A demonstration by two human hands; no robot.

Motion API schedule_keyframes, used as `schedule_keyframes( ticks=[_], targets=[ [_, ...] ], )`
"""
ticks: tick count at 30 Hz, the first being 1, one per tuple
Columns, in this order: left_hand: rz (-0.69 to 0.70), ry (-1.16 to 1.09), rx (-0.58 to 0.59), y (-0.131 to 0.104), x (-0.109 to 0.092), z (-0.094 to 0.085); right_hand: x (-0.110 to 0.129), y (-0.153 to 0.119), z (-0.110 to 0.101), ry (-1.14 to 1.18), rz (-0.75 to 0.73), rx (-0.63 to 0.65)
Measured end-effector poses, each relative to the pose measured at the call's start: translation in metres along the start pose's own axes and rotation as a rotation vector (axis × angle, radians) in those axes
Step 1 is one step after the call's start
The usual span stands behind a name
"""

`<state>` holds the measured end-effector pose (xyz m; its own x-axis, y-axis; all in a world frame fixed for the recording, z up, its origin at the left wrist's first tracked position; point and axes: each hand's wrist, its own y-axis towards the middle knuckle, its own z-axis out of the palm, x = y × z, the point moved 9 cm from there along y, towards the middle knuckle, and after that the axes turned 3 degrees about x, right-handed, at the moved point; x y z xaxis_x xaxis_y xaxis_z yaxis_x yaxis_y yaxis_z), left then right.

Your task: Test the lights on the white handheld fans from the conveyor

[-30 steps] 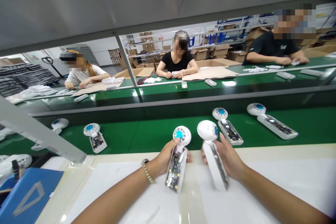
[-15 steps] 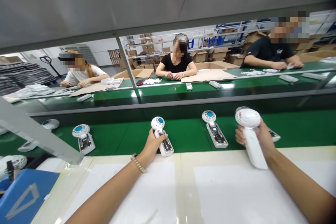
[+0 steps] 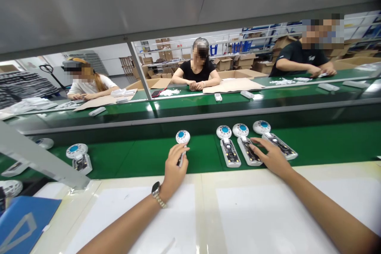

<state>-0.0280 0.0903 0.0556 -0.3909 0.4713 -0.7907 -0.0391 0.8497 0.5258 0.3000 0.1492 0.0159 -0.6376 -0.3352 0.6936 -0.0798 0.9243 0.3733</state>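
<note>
My left hand point(image 3: 173, 168) reaches onto the green conveyor belt point(image 3: 139, 154) and curls over the handle of a white hand-held fan unit point(image 3: 182, 136) with a blue centre, which lies flat there. To its right, my right hand point(image 3: 270, 158) rests with fingers spread on the handle of another open fan unit point(image 3: 244, 143) on the belt. That unit lies between two like ones point(image 3: 228, 147) point(image 3: 275, 139), side by side, with their circuit boards showing.
A white worktop point(image 3: 253, 214) lies under my forearms. More fan units point(image 3: 77, 155) sit on the belt at left, under a slanted metal bar point(image 3: 38, 158). A blue box point(image 3: 20, 222) is at bottom left. Three people work across a second belt point(image 3: 208, 101).
Both hands went from over the worktop forward to the belt. The left laid its fan unit down. The right carried its unit to the right, set it beside the others and opened.
</note>
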Motion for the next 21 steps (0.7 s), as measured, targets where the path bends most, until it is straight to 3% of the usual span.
schedule_keyframes(
  ticks=[4, 6, 8, 13, 18, 21],
  targets=[
    [0.182, 0.104, 0.140, -0.011, -0.022, 0.019, 0.002, -0.010, -0.038, -0.149, 0.029, -0.394],
    [0.277, 0.192, 0.190, -0.015, -0.029, 0.025, -0.008, -0.013, -0.049, -0.238, 0.122, -0.475],
    [0.310, 0.259, 0.212, -0.017, -0.030, 0.028, -0.022, -0.011, -0.051, -0.315, 0.230, -0.439],
    [0.176, 0.276, 0.181, -0.014, -0.012, 0.025, -0.052, -0.006, -0.037, -0.385, 0.427, -0.223],
    [0.026, 0.254, 0.202, -0.010, 0.010, 0.027, -0.047, -0.002, -0.010, -0.439, 0.362, 0.067],
    [-0.074, 0.234, 0.223, -0.010, 0.021, 0.028, -0.044, -0.002, -0.004, -0.437, 0.358, 0.098]
  ],
)
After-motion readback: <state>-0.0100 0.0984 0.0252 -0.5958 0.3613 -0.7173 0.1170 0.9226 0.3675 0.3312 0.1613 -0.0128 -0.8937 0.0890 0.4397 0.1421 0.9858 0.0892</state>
